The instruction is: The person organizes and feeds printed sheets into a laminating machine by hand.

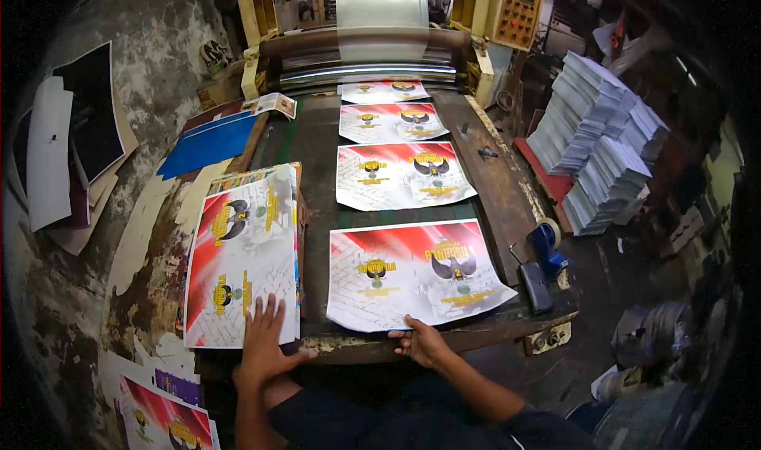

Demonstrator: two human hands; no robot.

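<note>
A printed cover sheet (396, 299) in red and white lies at the near end of the machine's dark bed. My right hand (422, 345) pinches its front edge, thumb on top and fingers underneath. Fingers spread, my left hand (265, 343) rests on the lower part of a stack of similar printed sheets (261, 271) to the left. Beyond the pinched sheet, a second printed sheet (396, 196), a third (380, 133) and a fourth (369, 95) lie in a row up to the rollers (369, 76).
Clear film (381, 18) hangs over the rollers. On the right edge sit a blue tape dispenser (547, 248) and a dark box-like object (537, 287). Tall paper stacks (583, 113) stand farther right. A blue sheet (208, 145) lies left; more printed covers (162, 418) are at lower left.
</note>
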